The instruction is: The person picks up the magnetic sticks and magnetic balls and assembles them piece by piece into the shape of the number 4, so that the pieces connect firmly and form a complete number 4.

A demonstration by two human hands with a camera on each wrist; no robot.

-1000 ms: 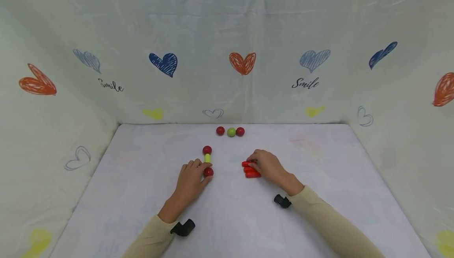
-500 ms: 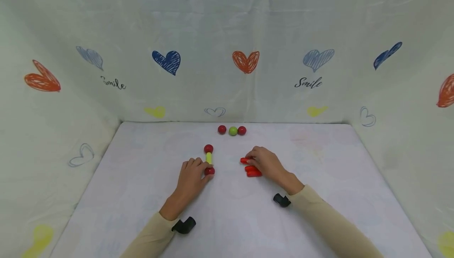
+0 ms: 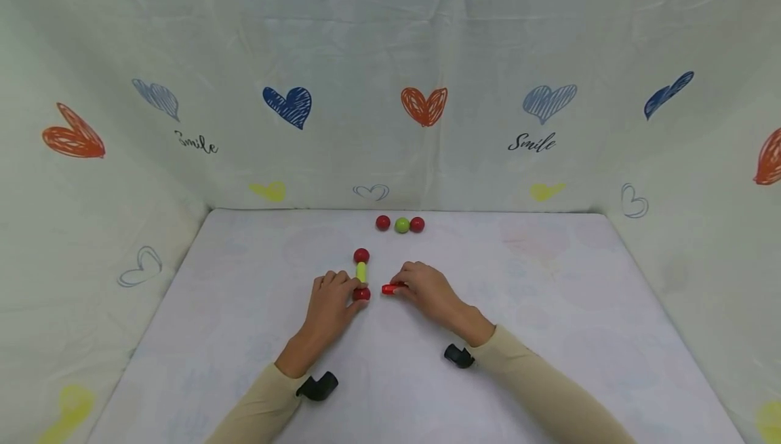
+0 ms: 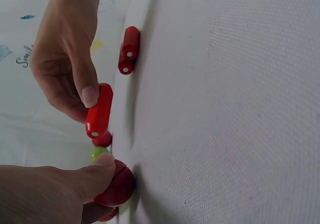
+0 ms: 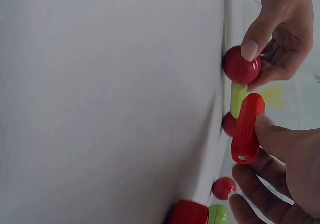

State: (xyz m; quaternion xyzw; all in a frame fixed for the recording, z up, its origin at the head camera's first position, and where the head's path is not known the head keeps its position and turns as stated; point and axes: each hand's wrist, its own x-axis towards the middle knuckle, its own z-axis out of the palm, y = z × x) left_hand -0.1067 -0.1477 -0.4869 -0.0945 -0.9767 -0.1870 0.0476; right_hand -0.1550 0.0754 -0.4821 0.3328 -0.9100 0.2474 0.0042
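Note:
My left hand (image 3: 329, 305) pinches the near red ball (image 3: 363, 294) between thumb and fingers on the table. A yellow-green rod (image 3: 361, 272) runs from that ball to a second red ball (image 3: 361, 255) farther back. Just right of the near ball, my right hand (image 3: 432, 296) pinches a red rod (image 5: 248, 129) with a pale round dot in its end. A gap separates this rod from the ball. Two more red rods (image 4: 131, 43) lie together on the table in the left wrist view; the right hand hides them in the head view.
Along the table's back edge sit a red ball (image 3: 382, 223), a green ball (image 3: 402, 226) and another red ball (image 3: 417, 225). Behind the white table (image 3: 518, 376) hangs a pale curtain (image 3: 354, 44) printed with hearts, which also lines both sides.
My right hand has lifted one red rod from the group and carried it left toward the near red ball. The left hand keeps its hold on that ball.

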